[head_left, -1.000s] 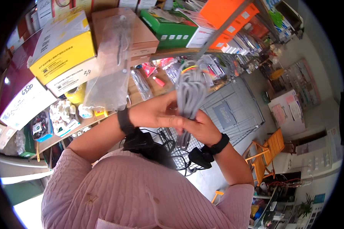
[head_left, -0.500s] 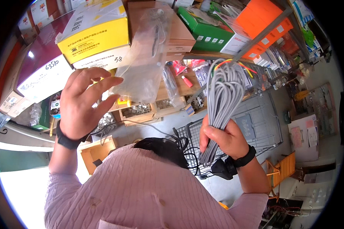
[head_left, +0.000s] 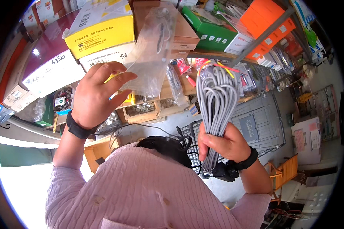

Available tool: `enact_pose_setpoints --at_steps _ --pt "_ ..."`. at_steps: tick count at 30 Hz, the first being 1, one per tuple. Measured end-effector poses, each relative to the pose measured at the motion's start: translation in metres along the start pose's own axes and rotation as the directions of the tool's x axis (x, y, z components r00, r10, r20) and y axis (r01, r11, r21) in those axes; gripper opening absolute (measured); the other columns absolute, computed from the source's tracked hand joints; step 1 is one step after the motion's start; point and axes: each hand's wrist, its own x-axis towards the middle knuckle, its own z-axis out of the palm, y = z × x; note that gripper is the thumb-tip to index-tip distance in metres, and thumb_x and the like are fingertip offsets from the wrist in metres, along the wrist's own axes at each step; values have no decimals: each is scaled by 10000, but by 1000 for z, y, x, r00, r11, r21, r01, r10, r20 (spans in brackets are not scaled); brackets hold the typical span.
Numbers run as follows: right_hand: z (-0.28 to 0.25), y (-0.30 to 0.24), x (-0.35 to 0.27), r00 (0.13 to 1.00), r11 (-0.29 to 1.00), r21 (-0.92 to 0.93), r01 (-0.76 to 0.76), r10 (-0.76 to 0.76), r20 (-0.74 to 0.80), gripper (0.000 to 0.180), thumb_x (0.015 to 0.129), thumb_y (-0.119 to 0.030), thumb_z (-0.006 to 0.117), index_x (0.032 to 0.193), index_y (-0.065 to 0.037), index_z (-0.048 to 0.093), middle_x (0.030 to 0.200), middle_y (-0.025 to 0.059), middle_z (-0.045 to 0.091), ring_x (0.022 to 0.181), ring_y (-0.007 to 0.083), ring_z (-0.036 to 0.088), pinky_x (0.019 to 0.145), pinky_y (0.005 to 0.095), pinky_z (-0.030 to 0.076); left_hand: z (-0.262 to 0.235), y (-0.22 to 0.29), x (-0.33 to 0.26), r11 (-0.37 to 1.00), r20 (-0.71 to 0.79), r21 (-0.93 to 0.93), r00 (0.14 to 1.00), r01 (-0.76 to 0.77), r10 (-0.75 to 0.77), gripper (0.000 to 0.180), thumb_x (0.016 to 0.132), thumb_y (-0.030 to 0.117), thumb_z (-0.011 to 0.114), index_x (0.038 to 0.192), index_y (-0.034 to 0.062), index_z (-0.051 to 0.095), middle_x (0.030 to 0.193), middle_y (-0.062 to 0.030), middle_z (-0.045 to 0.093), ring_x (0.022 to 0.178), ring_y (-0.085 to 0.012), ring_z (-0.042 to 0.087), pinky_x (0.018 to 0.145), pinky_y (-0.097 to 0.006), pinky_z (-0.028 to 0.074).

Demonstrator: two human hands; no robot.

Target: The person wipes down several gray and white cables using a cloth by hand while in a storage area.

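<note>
grey cable bundle (head_left: 214,103) held upright in right hand (head_left: 223,143), fingers wrapped tight round lower end, near shelf front edge. left hand (head_left: 95,95) raised, fingers spread, fingertips touching clear plastic bag (head_left: 153,49) hanging before yellow box (head_left: 101,34) on shelf.
</note>
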Motion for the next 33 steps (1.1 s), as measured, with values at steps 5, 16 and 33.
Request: enact_pose_setpoints --at_steps 5,16,33 --pt "4 5 -2 998 1000 16 12 -12 56 81 865 -82 506 878 -7 477 665 46 579 592 106 582 568 239 454 9 -4 0 992 -95 -128 995 18 -30 243 649 -22 661 872 74 645 855 -65 601 803 -235 587 685 -315 476" --pt "18 2 29 990 998 -55 32 -24 140 82 852 -76 505 868 3 491 684 54 568 599 116 576 591 242 453 31 4 54 730 -37 -679 997 -77 71 122 800 58 620 913 17 644 820 -61 612 715 -120 589 621 -228 458" --pt "-1 5 31 993 996 -91 12 -23 -112 111 895 -100 477 958 -11 450 684 45 543 573 123 569 553 250 462 38 -1 85 396 199 -898 980 189 -18 122 845 14 573 962 -8 598 871 8 600 785 -31 545 704 -168 443"
